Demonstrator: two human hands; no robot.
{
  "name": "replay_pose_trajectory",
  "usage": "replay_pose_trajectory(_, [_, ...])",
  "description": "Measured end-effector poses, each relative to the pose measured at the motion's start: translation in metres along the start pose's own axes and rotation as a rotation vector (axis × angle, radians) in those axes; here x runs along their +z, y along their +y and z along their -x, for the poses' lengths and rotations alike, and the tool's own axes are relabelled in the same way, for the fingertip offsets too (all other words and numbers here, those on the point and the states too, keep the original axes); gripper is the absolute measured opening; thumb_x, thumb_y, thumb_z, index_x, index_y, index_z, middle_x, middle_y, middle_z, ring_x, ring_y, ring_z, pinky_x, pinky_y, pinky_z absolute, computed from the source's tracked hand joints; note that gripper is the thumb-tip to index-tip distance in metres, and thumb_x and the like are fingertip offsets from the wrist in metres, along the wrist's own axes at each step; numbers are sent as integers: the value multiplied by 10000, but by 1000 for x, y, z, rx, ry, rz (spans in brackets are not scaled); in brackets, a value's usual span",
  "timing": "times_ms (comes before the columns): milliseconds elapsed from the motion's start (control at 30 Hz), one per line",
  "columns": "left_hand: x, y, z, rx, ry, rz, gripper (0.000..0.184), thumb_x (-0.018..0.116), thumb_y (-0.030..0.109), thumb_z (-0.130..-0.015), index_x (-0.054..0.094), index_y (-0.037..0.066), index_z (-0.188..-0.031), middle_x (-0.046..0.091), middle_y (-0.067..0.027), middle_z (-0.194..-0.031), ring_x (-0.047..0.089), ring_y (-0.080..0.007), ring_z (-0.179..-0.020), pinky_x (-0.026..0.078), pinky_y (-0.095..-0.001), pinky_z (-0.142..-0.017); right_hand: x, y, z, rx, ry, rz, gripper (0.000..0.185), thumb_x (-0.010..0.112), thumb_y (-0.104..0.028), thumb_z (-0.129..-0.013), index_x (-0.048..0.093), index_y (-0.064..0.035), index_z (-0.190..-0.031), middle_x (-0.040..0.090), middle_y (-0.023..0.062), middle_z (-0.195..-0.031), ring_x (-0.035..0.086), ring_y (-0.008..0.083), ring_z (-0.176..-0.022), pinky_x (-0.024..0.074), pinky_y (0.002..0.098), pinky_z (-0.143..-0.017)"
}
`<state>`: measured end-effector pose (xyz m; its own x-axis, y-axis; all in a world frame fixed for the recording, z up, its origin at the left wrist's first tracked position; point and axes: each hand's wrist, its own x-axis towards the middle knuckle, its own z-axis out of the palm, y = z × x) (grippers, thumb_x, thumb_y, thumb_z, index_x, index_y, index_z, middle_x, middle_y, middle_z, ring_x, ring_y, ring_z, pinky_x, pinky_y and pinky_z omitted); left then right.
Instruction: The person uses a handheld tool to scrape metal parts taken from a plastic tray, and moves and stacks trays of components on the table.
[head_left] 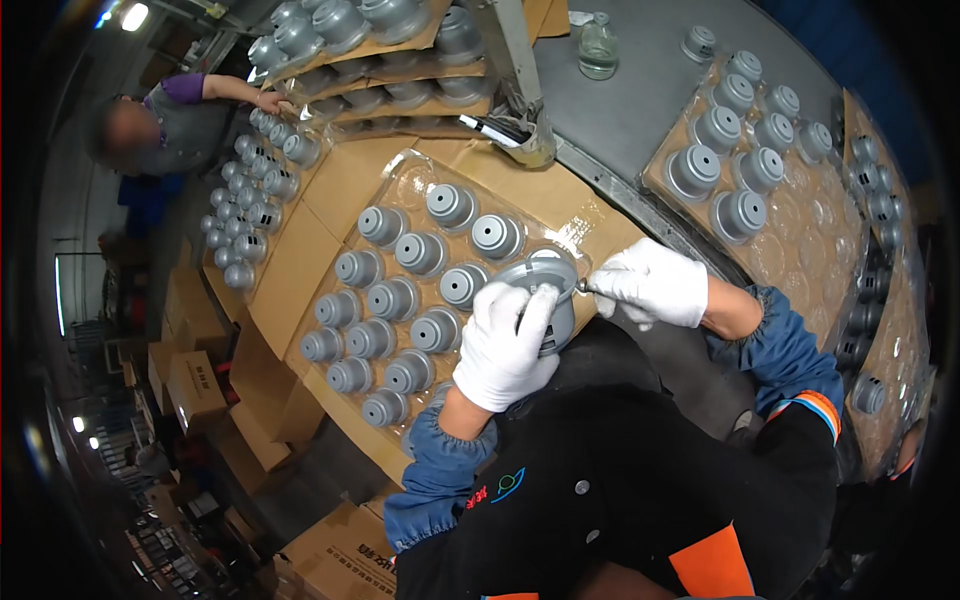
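In a white glove, my left hand [507, 345] is closed on a grey round metal part [562, 318], held tilted over the right edge of a clear plastic tray. My right hand [652, 284], also gloved in white, pinches a small dark metal piece [583, 285] against or very near the part's right rim; its far end is hard to make out. Rows of similar grey cup-shaped parts [420, 254] sit in the plastic tray [400, 168], to the left of my hands.
Another tray of grey parts [717, 130] lies right on a grey table [640, 110], near a glass bottle [598, 48]. Stacked trays [400, 95] and a metal post [510, 60] stand ahead. A person [165, 125] reaches toward parts at the left. Cardboard boxes [195, 385] sit lower left.
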<state>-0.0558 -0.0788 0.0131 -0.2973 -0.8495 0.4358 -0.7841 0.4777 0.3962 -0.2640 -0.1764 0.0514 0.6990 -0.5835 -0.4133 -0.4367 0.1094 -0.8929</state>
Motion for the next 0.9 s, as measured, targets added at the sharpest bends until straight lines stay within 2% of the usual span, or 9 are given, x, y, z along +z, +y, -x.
replay_pose_trajectory(67, [2, -2, 2, 20, 4, -31, 782, 724, 66, -422, 506, 85, -1173, 454, -127, -1003, 481, -356, -946, 457, -431, -740, 0, 10, -2, 256, -107, -550, 310, 527, -249, -941, 579, -29, -728, 407, -1, -429, 371, 114, -354, 354, 274, -394])
replay_pose_trajectory(200, [8, -7, 7, 86, 10, -116, 808, 745, 91, -410, 509, 103, -1183, 449, -111, -995, 478, -346, -952, 458, -426, -733, 8, 25, -2, 381, -160, -866, 314, 492, -285, -951, 564, -25, -790, 333, -41, -403, 271, 91, -313, 335, 263, -393])
replay_pose_trajectory(267, [12, -9, 9, 107, 27, -152, 817, 751, 98, -405, 510, 109, -1186, 448, -106, -995, 478, -343, -952, 458, -424, -728, 15, 35, -1, 445, -255, -1341, 305, 475, -297, -965, 554, -25, -849, 285, -49, -397, 264, 79, -313, 324, 252, -384])
replay_pose_trajectory(367, [14, -10, 7, 116, 68, -207, 797, 742, 90, -413, 505, 91, -1174, 450, -116, -1001, 477, -347, -953, 453, -428, -741, 23, 21, 5, 489, -155, -1413, 408, 391, -335, -993, 532, -22, -772, 303, -38, -377, 251, 78, -287, 327, 235, -359])
replay_pose_trajectory(433, [12, -7, 5, -115, 72, 54, 798, 725, 82, -424, 471, 55, -1180, 449, -131, -1010, 474, -356, -949, 444, -430, -781, 22, 19, 8, 403, -151, -1407, 368, 431, -320, -982, 553, -7, -833, 345, -20, -408, 277, 79, -308, 323, 226, -368])
replay_pose_trajectory(567, [8, -1, 7, -380, 59, 457, 903, 750, 63, -423, 372, 18, -1242, 484, -142, -1056, 485, -307, -1016, 424, -377, -877, 13, 18, 11, 115, 203, -597, 268, 545, -250, -927, 592, 6, -992, 566, 108, -644, 511, 193, -478, 443, 310, -496])
replay_pose_trajectory(633, [10, -3, 13, -453, -8, 603, 947, 770, 50, -418, 339, 16, -1260, 477, -135, -1105, 477, -247, -1069, 414, -344, -909, 16, 16, 9, -414, 513, 253, 212, 589, -197, -880, 602, -8, -976, 605, 165, -721, 591, 299, -620, 481, 364, -593])
replay_pose_trajectory(700, [11, -2, 15, -539, 16, 864, 797, 754, 39, -481, 400, 4, -1195, 437, -159, -1048, 496, -314, -959, 434, -370, -825, 21, 2, 11, -451, 621, 315, 194, 617, -166, -838, 604, -18, -963, 611, 174, -781, 601, 351, -717, 485, 390, -646])
replay_pose_trajectory(900, [6, 4, 7, -406, 15, 661, 790, 745, 21, -477, 404, 10, -1189, 444, -168, -1054, 494, -333, -945, 431, -376, -820, 9, -5, 15, -589, 518, 696, 196, 693, -131, -766, 608, -45, -921, 584, 102, -696, 579, 287, -631, 451, 374, -590])
